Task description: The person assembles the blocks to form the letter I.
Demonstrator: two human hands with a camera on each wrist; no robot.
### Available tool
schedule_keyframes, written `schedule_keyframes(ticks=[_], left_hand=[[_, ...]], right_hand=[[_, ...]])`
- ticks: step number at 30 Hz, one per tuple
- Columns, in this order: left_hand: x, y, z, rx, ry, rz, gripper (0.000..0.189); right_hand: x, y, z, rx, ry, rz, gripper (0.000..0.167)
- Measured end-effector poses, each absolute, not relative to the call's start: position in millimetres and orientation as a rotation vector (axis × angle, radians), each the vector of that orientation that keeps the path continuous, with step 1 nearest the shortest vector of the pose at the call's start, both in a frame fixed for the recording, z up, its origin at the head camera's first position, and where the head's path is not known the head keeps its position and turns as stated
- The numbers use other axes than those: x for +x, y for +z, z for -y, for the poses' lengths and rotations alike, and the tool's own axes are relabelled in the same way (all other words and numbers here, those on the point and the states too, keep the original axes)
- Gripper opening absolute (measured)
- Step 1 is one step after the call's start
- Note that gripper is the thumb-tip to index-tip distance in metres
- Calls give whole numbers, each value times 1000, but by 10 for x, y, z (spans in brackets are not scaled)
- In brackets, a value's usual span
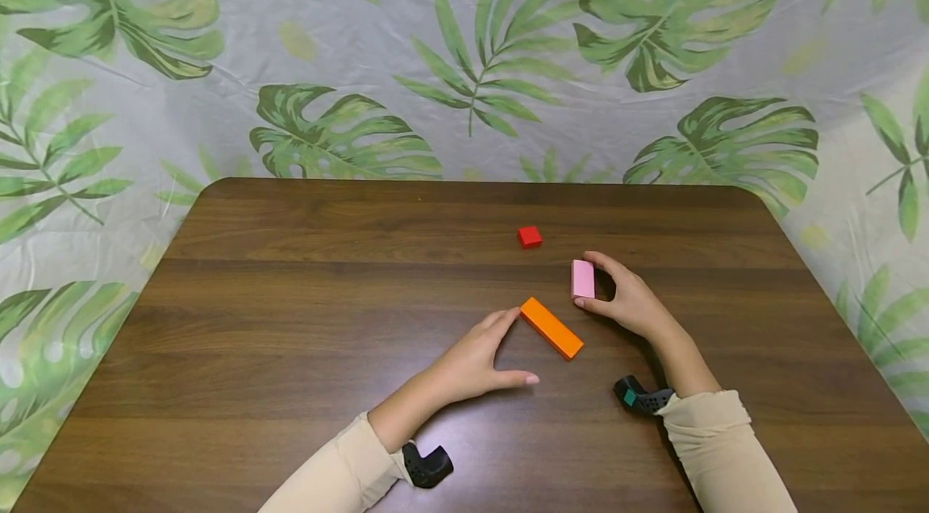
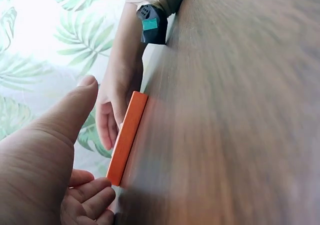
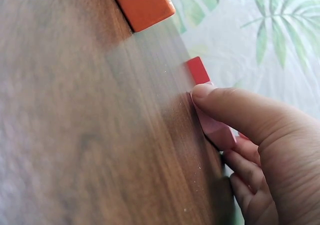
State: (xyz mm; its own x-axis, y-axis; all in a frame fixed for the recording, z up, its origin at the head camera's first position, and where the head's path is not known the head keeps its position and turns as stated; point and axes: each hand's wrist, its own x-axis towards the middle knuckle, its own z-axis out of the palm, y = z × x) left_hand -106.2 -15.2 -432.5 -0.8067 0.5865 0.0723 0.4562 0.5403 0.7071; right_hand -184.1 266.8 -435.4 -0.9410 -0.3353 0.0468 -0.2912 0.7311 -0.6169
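The nearer left hand (image 1: 470, 366), fingers straight and spread, touches the ten-o'clock end of the orange block (image 1: 552, 328), which lies ten-to-four. The right hand (image 1: 633, 305) pinches the pink block (image 1: 583, 279) at its one o'clock.

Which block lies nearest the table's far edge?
The red block, which neither hand holds; the pink block in the right hand and orange block by the left hand lie closer in.

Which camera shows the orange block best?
The head view: the orange block shows its whole top face there. The left wrist view narrows it to a slanted strip; the right wrist view catches only one end, cropped.
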Motion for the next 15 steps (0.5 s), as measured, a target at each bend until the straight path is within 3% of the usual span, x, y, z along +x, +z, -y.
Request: schedule_keyframes(ticks=[15], left_hand=[[-1038, -4335, -62, 670, 1124, -2698, 98]], right_hand=[[-1836, -4352, -2670, -511, -1002, -2857, 80]])
